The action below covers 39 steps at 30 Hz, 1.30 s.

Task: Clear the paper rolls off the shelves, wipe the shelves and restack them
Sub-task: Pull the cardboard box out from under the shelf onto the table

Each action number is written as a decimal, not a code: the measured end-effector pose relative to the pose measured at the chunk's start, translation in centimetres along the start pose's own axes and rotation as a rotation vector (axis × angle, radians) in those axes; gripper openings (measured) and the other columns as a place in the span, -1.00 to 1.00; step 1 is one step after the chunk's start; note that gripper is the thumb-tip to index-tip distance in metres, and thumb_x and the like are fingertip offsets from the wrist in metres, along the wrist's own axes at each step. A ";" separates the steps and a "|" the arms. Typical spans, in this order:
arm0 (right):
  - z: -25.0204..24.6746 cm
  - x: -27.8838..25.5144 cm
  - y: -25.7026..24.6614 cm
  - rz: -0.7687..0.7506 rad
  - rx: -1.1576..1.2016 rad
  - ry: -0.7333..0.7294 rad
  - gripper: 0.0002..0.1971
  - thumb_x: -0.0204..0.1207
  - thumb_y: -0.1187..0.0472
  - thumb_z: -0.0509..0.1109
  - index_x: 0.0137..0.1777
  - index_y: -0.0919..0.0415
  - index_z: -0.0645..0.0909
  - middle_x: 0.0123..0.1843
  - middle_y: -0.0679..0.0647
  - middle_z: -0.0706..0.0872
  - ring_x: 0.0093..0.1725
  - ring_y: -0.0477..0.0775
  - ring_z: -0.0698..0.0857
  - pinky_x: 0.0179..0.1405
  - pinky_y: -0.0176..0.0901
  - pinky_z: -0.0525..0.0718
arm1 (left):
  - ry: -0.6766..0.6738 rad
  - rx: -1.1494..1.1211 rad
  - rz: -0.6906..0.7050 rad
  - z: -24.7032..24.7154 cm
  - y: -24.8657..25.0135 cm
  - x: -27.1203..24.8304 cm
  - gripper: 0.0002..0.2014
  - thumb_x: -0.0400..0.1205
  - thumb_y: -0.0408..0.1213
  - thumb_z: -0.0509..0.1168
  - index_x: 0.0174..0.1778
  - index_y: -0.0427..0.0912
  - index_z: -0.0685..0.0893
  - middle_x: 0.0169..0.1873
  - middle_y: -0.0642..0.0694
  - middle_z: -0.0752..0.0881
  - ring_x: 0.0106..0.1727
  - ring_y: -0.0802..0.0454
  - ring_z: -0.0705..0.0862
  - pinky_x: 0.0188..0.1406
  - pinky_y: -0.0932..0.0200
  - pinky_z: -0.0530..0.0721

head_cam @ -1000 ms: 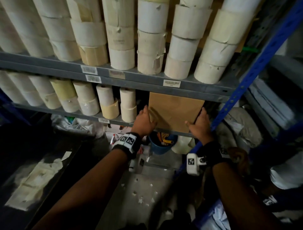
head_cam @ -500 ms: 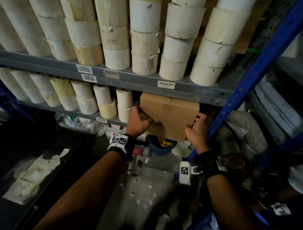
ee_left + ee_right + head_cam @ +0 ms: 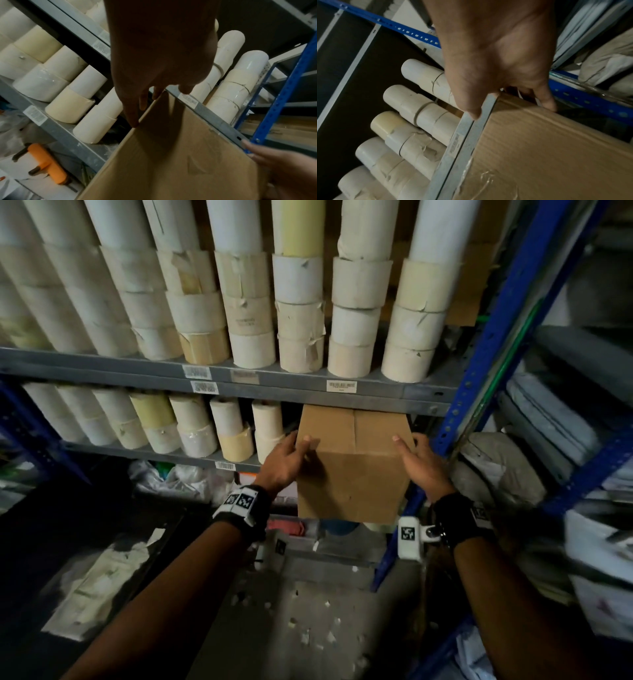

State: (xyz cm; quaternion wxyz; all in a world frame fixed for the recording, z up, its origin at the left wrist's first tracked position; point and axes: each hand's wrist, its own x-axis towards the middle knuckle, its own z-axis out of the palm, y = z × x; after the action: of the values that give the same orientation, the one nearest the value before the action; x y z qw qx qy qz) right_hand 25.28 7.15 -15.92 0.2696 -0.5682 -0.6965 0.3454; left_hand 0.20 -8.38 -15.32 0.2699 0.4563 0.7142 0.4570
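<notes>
The paper rolls (image 3: 239,419) stand stacked in columns on the lower shelf (image 3: 161,456) and, taller, on the upper shelf (image 3: 274,386), none of them in our hands. What we hold is a brown cardboard box (image 3: 349,463), at the right end of the lower shelf just beside the last column of rolls. Our left hand (image 3: 286,463) presses its left side with the thumb hooked over the top edge, and our right hand (image 3: 419,465) lies along its right side with the thumb on top, so each grip is clamped on the box. Compared with half a second ago the box has come further out from under the upper shelf: more of its top face with the centre seam shows, and its front face hangs out past the lower shelf's edge. A second ago it sat flat in the bay with our hands only at its lower corners. The blue upright (image 3: 479,371) of the rack stands close against the box's right side, leaving our right hand little room. Below the shelf lie crumpled plastic bags (image 3: 171,477) and an orange tool (image 3: 49,163), and the floor (image 3: 301,611) is strewn with paper scraps.
</notes>
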 end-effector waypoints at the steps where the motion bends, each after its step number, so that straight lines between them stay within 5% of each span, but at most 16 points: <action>1: 0.1 0.0 -0.2 -0.002 -0.008 -0.021 -0.27 0.65 -0.42 0.26 0.65 0.04 0.36 0.57 0.21 0.60 0.52 0.35 0.58 0.53 0.18 0.55 | -0.016 0.004 -0.007 0.0 0.1 0.2 -0.37 0.68 0.46 0.10 0.51 0.13 0.58 0.34 -0.07 0.74 0.33 -0.15 0.69 0.30 -0.07 0.61; 5: 0.5 -2.2 0.6 -0.041 -0.124 -0.031 -0.47 0.67 -0.16 0.43 0.45 0.17 0.43 0.38 0.29 0.71 0.39 0.39 0.67 0.37 0.09 0.64 | 0.050 0.142 -0.052 0.7 -0.8 -0.7 -0.55 0.73 0.24 0.18 0.26 -0.07 0.55 0.19 -0.21 0.75 0.21 -0.31 0.71 0.25 -0.18 0.66; 8: 0.3 -4.5 2.2 -0.077 -0.119 -0.048 -0.38 0.57 -0.06 0.57 0.49 0.16 0.42 0.38 0.23 0.72 0.37 0.34 0.69 0.35 0.05 0.65 | 0.096 0.239 -0.034 1.0 -2.5 -3.0 -0.62 0.81 0.05 0.25 0.39 -0.16 0.50 0.24 -0.33 0.75 0.24 -0.36 0.71 0.15 -0.08 0.62; 11: -0.1 -6.3 3.7 -0.118 -0.133 -0.110 -0.03 0.35 -0.31 0.60 0.69 -0.06 0.23 0.49 0.16 0.65 0.45 0.29 0.64 0.45 0.24 0.63 | 0.066 0.314 0.005 0.5 -3.9 -4.8 -0.38 0.79 0.22 0.21 0.70 0.02 0.26 0.39 -0.38 0.70 0.32 -0.40 0.71 0.33 -0.21 0.67; 14: -0.8 -6.4 4.6 -0.154 -0.212 -0.190 0.16 0.18 -0.60 0.44 0.76 -0.24 0.09 0.58 0.11 0.54 0.53 0.23 0.59 0.50 0.20 0.61 | -0.054 0.399 0.035 -0.5 -3.7 -5.2 -0.25 0.74 0.37 0.18 0.80 0.23 0.08 0.49 -0.42 0.60 0.40 -0.44 0.67 0.44 -0.32 0.64; 19: -2.8 -5.1 3.4 -0.222 -0.351 -0.452 0.17 0.44 -0.31 0.61 0.86 -0.15 -0.11 0.82 0.08 0.17 0.75 0.16 0.27 0.56 -0.15 0.26 | -0.218 0.439 0.078 -2.3 -1.8 -3.9 -0.24 0.71 0.31 0.29 0.79 0.21 0.16 0.51 -0.31 0.49 0.47 -0.37 0.59 0.34 -0.12 0.62; 24: -3.0 -1.1 1.7 -0.312 -0.357 -0.461 0.33 0.14 -0.66 0.50 0.82 -0.18 -0.04 0.86 -0.03 -0.11 0.80 0.09 0.14 0.77 0.01 0.21 | -0.258 0.475 0.124 -2.1 -1.0 1.2 -0.20 0.67 0.34 0.34 0.79 0.24 0.20 0.77 -0.14 0.18 0.67 -0.29 0.39 0.59 -0.10 0.47; 27: -3.2 1.5 0.6 -0.403 -0.377 -0.398 -0.08 0.34 -0.43 0.59 0.57 -0.03 0.31 0.85 -0.03 -0.13 0.79 0.04 0.13 0.74 -0.06 0.22 | -0.291 0.483 0.163 -2.4 -1.2 4.7 -0.24 0.59 0.42 0.37 0.66 0.27 0.30 0.80 -0.05 0.05 0.75 -0.29 0.26 0.70 -0.22 0.41; 29: -3.1 3.1 0.0 -0.450 -0.377 -0.395 -0.24 0.39 -0.39 0.55 0.40 0.00 0.35 0.79 -0.03 0.01 0.74 0.05 0.24 0.60 -0.19 0.29 | -0.291 0.494 0.189 -2.2 -0.9 6.6 -0.32 0.59 0.39 0.40 0.56 0.25 0.36 0.81 -0.05 0.04 0.82 -0.25 0.10 0.75 -0.26 0.31; 34: -1.2 5.4 0.0 -0.424 -0.333 -0.414 -0.04 0.43 -0.53 0.39 0.74 -0.15 0.15 0.81 -0.29 -0.24 0.78 -0.04 0.06 0.73 0.00 0.19 | -0.290 0.471 0.164 -0.8 -0.1 9.0 -0.29 0.62 0.34 0.41 0.66 0.34 0.32 0.84 -0.09 -0.26 0.85 -0.21 -0.08 0.65 0.04 0.05; 37: -0.4 5.3 0.3 -0.469 -0.292 -0.287 -0.02 0.36 -0.57 0.37 0.71 -0.13 0.27 0.77 -0.22 -0.09 0.73 0.10 0.27 0.71 0.13 0.36 | -0.246 0.482 0.204 -0.5 -0.8 8.7 -0.25 0.62 0.36 0.40 0.72 0.37 0.29 0.84 -0.10 -0.26 0.85 -0.24 -0.07 0.66 0.02 0.07; 39: 0.3 4.6 0.3 -0.463 -0.291 -0.274 -0.03 0.39 -0.53 0.42 0.75 -0.15 0.24 0.77 -0.22 -0.17 0.74 0.17 0.27 0.69 0.22 0.41 | -0.212 0.487 0.236 -0.1 -1.4 7.9 -0.18 0.61 0.37 0.41 0.77 0.33 0.26 0.84 -0.13 -0.28 0.85 -0.19 -0.12 0.68 0.03 0.03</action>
State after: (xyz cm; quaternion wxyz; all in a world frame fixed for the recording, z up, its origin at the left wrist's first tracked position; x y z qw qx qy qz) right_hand 24.30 11.59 -16.43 0.1605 -0.3753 -0.8795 0.2448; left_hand -3.94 -1.59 -16.28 0.1706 0.6330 0.7126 0.2499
